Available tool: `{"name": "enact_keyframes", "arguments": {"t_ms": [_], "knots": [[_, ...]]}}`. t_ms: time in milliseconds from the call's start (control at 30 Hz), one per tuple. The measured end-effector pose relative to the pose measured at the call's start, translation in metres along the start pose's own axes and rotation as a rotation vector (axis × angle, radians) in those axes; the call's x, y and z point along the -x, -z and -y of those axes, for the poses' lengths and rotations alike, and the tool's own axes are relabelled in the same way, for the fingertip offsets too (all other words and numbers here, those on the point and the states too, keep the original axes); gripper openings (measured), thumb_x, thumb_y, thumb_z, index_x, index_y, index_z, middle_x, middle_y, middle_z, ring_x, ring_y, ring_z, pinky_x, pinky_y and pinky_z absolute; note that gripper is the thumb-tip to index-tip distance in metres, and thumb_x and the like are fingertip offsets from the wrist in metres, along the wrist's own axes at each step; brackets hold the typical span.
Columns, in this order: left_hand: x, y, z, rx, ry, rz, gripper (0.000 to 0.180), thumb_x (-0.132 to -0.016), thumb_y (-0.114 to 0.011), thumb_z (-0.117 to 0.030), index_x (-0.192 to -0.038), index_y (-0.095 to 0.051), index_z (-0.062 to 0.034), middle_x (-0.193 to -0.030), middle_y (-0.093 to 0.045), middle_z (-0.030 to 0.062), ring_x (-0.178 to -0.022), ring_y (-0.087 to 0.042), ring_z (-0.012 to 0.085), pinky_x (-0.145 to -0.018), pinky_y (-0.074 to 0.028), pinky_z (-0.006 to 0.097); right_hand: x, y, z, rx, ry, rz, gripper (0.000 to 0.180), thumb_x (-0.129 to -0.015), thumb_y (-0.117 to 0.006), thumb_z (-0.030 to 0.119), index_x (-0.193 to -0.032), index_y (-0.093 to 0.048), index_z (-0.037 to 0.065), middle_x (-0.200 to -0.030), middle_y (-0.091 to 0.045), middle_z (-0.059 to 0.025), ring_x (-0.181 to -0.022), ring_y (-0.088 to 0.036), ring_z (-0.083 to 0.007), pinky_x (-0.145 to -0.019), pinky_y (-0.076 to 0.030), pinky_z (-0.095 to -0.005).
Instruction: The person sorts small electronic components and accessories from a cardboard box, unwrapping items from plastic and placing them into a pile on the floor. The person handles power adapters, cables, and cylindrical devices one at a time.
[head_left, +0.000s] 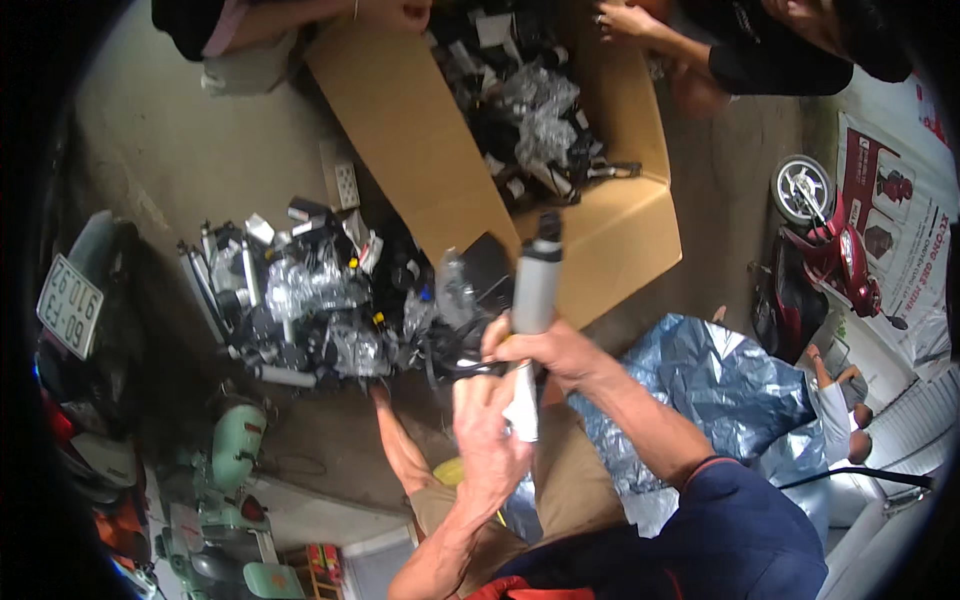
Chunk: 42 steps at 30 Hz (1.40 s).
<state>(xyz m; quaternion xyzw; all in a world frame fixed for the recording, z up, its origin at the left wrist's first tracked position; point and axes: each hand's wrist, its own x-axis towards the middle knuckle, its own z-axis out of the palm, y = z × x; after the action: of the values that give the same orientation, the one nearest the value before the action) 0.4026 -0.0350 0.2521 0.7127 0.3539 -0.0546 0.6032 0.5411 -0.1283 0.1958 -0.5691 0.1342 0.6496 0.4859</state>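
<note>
My right hand (556, 352) is closed around the lower part of a grey cylinder with a black end (536, 290), which stands nearly upright before me. Just below it, my left hand (487, 432) has its fingers curled against a white paper-like piece (522, 405). Dark cables (455, 350) show beside my fingers, partly hidden by them. Left of my hands lies a heap of grey and black cylindrical parts, cables and clear plastic bags (310, 290) on the floor.
A large open cardboard box (420, 140) holds dark parts and clear bags (540, 110). Two people work at its far sides. Silver-blue plastic sheeting (700, 390) lies at my right. A red motorbike (840, 255), a green scooter (240, 445) and a plated motorbike (90, 250) stand around.
</note>
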Motion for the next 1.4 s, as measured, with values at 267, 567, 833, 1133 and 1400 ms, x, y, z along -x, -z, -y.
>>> {"name": "enact_keyframes", "arguments": {"t_ms": [267, 567, 833, 1133, 1400], "knots": [[-0.072, -0.031, 0.051, 0.409, 0.200, -0.370, 0.055, -0.084, -0.061, 0.011, -0.139, -0.057, 0.0033, -0.133, -0.057, 0.0114, -0.126, -0.059, 0.0233, -0.109, -0.049, 0.038, -0.137, 0.128, 0.177, 0.831, 0.280, -0.237, 0.028, -0.081, -0.073, 0.010, -0.107, -0.068, 0.002, -0.097, -0.072, -0.0075, -0.083, -0.067, -0.0172, -0.075, -0.055, -0.0345], [-0.051, 0.028, 0.352, -0.217, 0.590, -0.577, 0.040, -0.084, -0.075, -0.005, -0.122, -0.065, 0.0014, -0.112, -0.068, 0.0182, -0.095, -0.068, 0.0299, -0.088, -0.055, 0.041, -0.466, 0.225, 0.249, 1.625, 0.252, -0.754, 0.041, -0.084, -0.075, 0.042, -0.105, -0.077, 0.007, -0.095, -0.074, -0.0111, -0.081, -0.063, -0.0192, -0.078, -0.055, -0.0432], [0.080, 0.115, 0.474, -0.360, 0.981, -1.091, 0.068, -0.086, -0.081, -0.045, -0.129, -0.060, 0.0029, -0.119, -0.059, 0.0232, -0.111, -0.061, 0.0360, -0.098, -0.050, 0.042, -0.332, 0.082, 0.113, 1.157, 1.029, -0.610, 0.031, -0.098, -0.069, 0.026, -0.117, -0.073, 0.001, -0.110, -0.075, -0.0117, -0.100, -0.069, -0.0184, -0.092, -0.053, -0.0330], [0.061, 0.165, 0.516, -0.694, 0.864, -0.844, 0.051, -0.075, -0.085, -0.040, -0.108, -0.076, -0.0020, -0.141, -0.055, 0.0142, -0.129, -0.054, 0.0365, -0.100, -0.050, 0.055, -0.268, -0.228, -0.304, 0.964, -0.272, 0.499, 0.049, -0.082, -0.075, 0.026, -0.118, -0.069, -0.006, -0.109, -0.073, -0.0287, -0.107, -0.072, -0.0394, -0.092, -0.057, -0.0459], [0.156, 0.174, 0.414, 0.426, 0.773, -0.966, 0.010, -0.085, -0.072, -0.007, -0.085, -0.069, 0.0025, -0.078, -0.073, 0.0089, -0.072, -0.069, 0.0182, -0.071, -0.056, 0.035, -0.208, -0.213, -0.398, 0.041, -0.512, -0.071, 0.018, -0.076, -0.057, -0.009, -0.088, -0.065, 0.001, -0.101, -0.073, -0.0198, -0.086, -0.073, -0.0352, -0.078, -0.061, -0.0472]]}}
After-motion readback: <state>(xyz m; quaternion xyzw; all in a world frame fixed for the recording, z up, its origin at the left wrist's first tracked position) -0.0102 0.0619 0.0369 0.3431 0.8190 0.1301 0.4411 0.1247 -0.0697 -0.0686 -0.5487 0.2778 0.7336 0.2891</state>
